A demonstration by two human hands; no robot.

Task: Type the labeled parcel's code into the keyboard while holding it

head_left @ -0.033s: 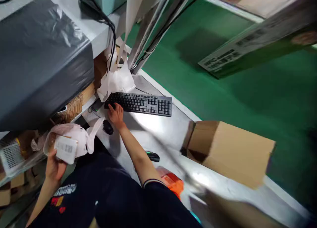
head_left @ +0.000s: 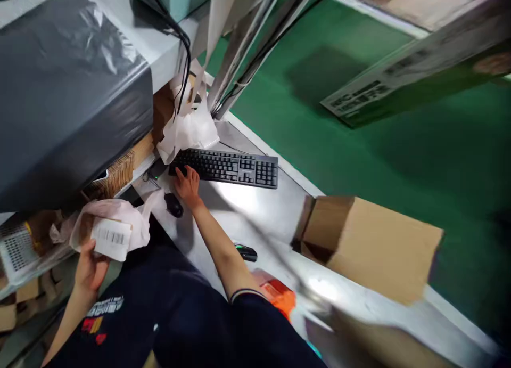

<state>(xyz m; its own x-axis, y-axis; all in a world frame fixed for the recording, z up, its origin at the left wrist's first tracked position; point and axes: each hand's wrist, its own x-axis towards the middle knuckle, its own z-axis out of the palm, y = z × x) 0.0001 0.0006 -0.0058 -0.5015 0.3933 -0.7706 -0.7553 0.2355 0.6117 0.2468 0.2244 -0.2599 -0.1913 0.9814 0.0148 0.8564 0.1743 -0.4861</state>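
My left hand [head_left: 90,269] grips a pale pink plastic parcel bag [head_left: 120,219] from below, thumb on its white barcode label [head_left: 111,238]. My right hand [head_left: 187,186] reaches forward, fingers resting on the left end of a black keyboard [head_left: 233,168] that lies on the shiny metal table [head_left: 255,203]. A black mouse [head_left: 173,204] sits just left of my right wrist.
An open cardboard box [head_left: 371,243] lies on its side at the table's right. A small black device [head_left: 245,252] and an orange packet [head_left: 279,296] are by my right elbow. A grey plastic-wrapped block [head_left: 67,91] fills the upper left, with cables [head_left: 181,54] and crumpled white bags [head_left: 191,128] behind the keyboard. Green floor [head_left: 359,144] lies beyond.
The parcel's label has turned and shifted slightly to the right in my left hand. My right hand stays on the keyboard.
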